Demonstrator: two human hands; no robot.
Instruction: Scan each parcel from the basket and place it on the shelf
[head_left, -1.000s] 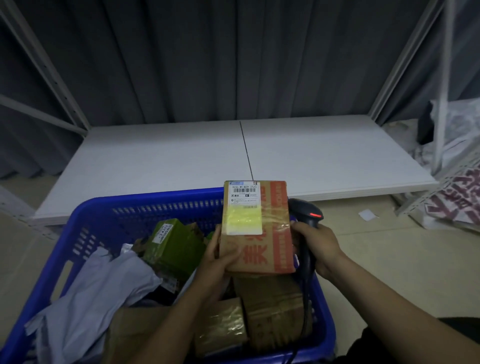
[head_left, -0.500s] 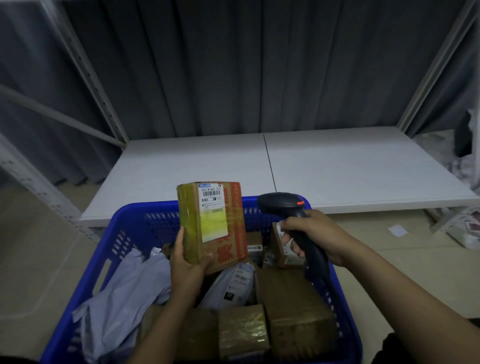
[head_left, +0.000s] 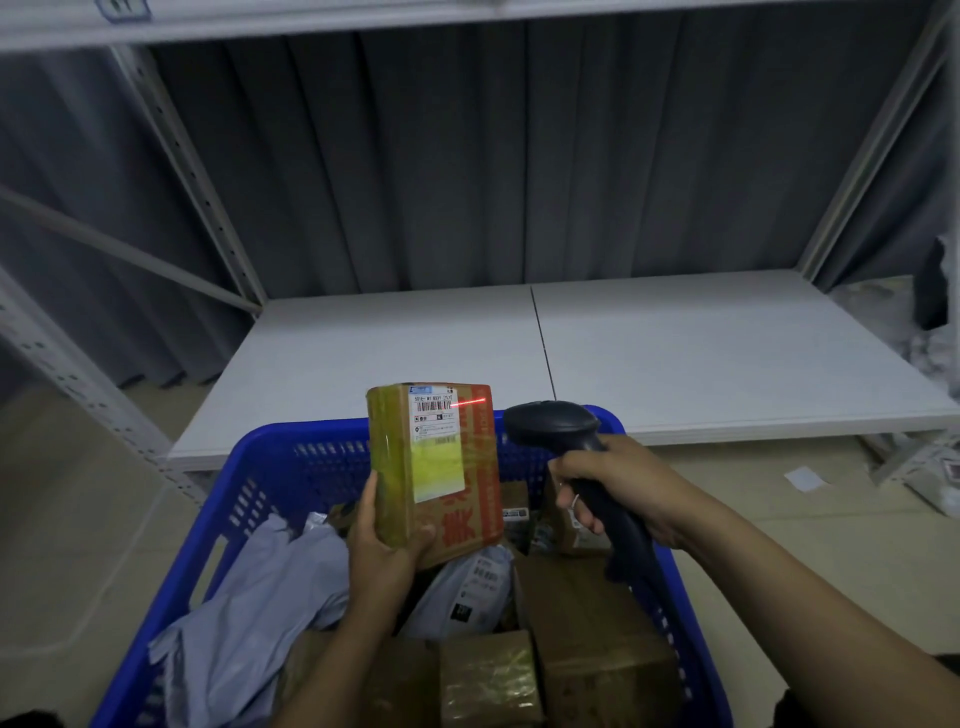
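Note:
My left hand (head_left: 382, 545) grips a brown cardboard parcel (head_left: 434, 467) by its lower left corner and holds it upright above the blue basket (head_left: 270, 499). The parcel bears a white shipping label, yellow tape and red print. My right hand (head_left: 618, 491) is closed around the handle of a black barcode scanner (head_left: 566, 434), just right of the parcel. A red laser line falls across the label's top right edge. The white shelf board (head_left: 571, 358) lies beyond the basket.
The basket holds several more parcels: a grey mailer bag (head_left: 249, 623) at left, a white bag (head_left: 467, 592) in the middle, taped cardboard boxes (head_left: 587, 639) at right. Grey metal shelf uprights (head_left: 182, 171) flank the shelf, another board (head_left: 363, 18) spans above. Bags lie at far right.
The view tilted upward, revealing the upper board. The parcel has been turned towards the scanner, the scanner has swung up beside it, and a red laser line now shows on the label.

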